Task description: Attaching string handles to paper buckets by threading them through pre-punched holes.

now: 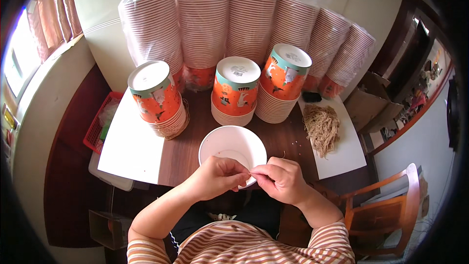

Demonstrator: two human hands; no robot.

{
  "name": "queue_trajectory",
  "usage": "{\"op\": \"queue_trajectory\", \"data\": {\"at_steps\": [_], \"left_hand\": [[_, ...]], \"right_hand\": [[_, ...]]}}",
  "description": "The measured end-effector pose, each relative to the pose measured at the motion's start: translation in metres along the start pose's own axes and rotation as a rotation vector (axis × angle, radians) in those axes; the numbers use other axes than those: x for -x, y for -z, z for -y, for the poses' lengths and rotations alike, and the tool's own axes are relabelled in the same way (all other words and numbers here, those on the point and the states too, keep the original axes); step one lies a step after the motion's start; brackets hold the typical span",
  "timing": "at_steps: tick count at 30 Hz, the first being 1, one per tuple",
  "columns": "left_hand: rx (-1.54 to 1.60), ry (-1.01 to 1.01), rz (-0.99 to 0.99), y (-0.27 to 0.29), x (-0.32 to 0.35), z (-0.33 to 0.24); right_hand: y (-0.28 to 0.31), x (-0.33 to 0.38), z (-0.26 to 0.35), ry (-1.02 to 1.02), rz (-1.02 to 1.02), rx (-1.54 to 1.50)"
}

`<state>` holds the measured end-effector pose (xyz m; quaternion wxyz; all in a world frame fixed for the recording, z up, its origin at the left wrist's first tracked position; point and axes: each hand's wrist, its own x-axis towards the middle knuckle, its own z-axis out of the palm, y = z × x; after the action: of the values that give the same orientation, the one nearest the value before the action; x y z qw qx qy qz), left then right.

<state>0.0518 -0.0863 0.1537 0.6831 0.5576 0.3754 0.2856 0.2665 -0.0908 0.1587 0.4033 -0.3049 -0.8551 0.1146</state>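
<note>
My left hand [221,178] and my right hand [283,182] meet over the near rim of a white-lined paper bucket [235,142]. Both are closed in a pinch, thumbs against fingertips, almost touching each other. Whatever is between the fingertips is too small to make out. The bucket stands with its mouth up, and a few tiny specks show inside it. On the table to the right lies a loose bundle of tan string [321,129].
Three upside-down stacks of orange paper buckets, left [159,100], middle [237,93] and right [285,80], stand beyond my hands. Behind them rise several tall plastic-wrapped bucket stacks [202,24]. A red basket [93,134] is at the left, a wooden chair [378,215] at the right.
</note>
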Motion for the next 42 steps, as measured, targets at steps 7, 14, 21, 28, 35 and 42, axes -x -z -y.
{"op": "queue_trajectory", "data": {"at_steps": [7, 14, 21, 28, 35, 42], "left_hand": [[-0.236, -0.172, -0.107, -0.009, 0.009, 0.004], [-0.646, -0.680, -0.232, -0.023, 0.030, 0.010], [-0.849, -0.885, -0.265, -0.029, 0.041, 0.018], [-0.862, -0.905, -0.297, -0.014, 0.042, 0.014], [-1.116, -0.982, -0.427, 0.032, 0.031, 0.008], [-0.732, -0.338, -0.663, 0.089, 0.002, 0.033]], "right_hand": [[0.000, 0.004, -0.001, 0.117, 0.016, 0.095], [-0.004, 0.016, 0.010, -0.034, 0.105, -0.211], [-0.009, 0.023, 0.023, 0.044, 0.010, -0.199], [-0.007, 0.002, 0.021, 0.233, 0.096, 0.007], [-0.028, -0.045, 0.002, -0.292, 0.277, -0.369], [-0.090, -0.066, -0.056, -0.602, 0.291, -0.367]]}}
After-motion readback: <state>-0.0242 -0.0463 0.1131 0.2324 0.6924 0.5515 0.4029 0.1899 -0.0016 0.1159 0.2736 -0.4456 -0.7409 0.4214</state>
